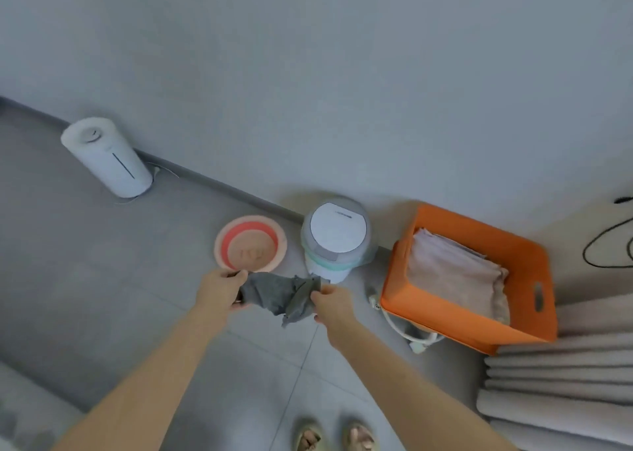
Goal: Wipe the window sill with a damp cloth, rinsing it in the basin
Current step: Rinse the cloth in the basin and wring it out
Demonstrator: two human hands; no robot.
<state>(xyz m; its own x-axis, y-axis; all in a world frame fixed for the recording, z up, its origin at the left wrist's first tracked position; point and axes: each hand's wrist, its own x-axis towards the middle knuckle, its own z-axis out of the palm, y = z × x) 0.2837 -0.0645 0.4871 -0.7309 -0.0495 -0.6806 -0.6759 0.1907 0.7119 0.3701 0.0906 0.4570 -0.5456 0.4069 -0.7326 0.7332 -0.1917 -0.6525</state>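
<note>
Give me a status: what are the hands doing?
Left hand and right hand pinch the grey cloth between them. Pink basin on floor beyond, unobstructed.

1 head view, high, facing down at floor, wall

Both bare forearms stretched forward, downward; left hand, right hand pinching opposite ends of crumpled grey cloth.
</note>
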